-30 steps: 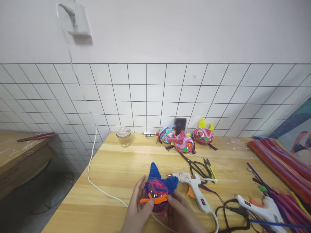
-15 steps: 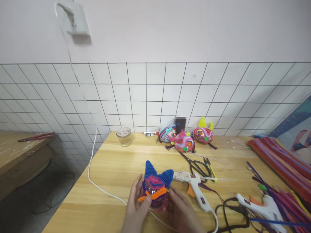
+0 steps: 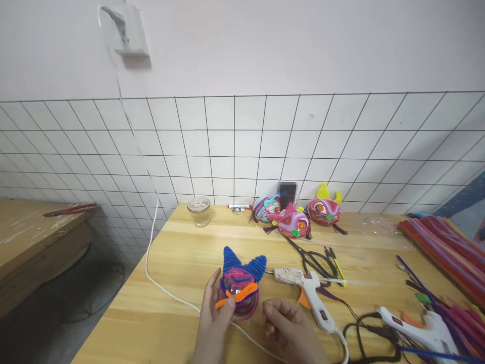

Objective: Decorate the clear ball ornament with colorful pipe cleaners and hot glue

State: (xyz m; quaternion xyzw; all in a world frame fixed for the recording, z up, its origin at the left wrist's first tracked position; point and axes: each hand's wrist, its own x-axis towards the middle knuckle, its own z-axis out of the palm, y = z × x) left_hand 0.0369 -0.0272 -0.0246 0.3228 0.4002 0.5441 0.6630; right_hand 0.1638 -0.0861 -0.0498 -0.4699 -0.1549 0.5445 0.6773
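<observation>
My left hand (image 3: 214,318) holds a clear round craft ball (image 3: 246,307) partly wrapped in pink and purple pipe cleaner. Two blue ridged ears (image 3: 254,267) stand up from its top. Across its front lies an orange pipe-cleaner strip (image 3: 244,292), with my left thumb pressed on its lower left end. Just right of the ball, apart from it, is my right hand (image 3: 290,323). Its thumb and fingertips are pinched together; whatever is between them, if anything, is too small to make out. A white glue gun (image 3: 312,293) lies beyond that hand, nozzle pointing towards the ears.
Black scissors (image 3: 312,260) and a yellow-handled cutter (image 3: 337,268) lie behind the glue gun. Several decorated balls (image 3: 291,222) stand by the wall. A glass cup (image 3: 199,211) is at the back left. Right: a second glue gun (image 3: 420,328), dark cords and pipe-cleaner bundles (image 3: 450,253).
My right hand has come off the ball and drawn its fingers into a pinch beside it. The left hand still holds the ball, now turned slightly. The view has shifted a little left.
</observation>
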